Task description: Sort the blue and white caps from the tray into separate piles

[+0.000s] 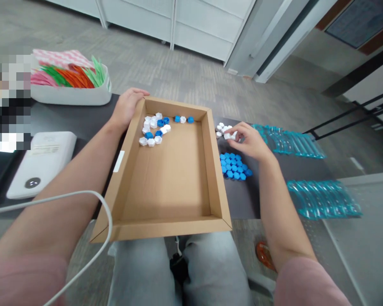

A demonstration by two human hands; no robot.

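A shallow cardboard box (169,182) lies open in front of me, its near end above my lap. My left hand (127,108) holds its far left corner, fingers over the rim. White hexagonal pieces (151,142) and blue hexagonal pieces (149,135) sit inside in a loose cluster at the far left, with a short blue-white-blue row beside them. Right of the box, my right hand (247,140) is closed in a pinch at a white hexagonal piece (227,136), next to a small group of white ones. A packed patch of blue hexagonal pieces (234,165) lies just nearer to me.
Two teal clear-plastic packs (324,199) lie at the right. On the left are a white device (43,161) and a white bin (79,95) of colourful strips. A white cable (107,212) loops across my left forearm and the box's near left corner.
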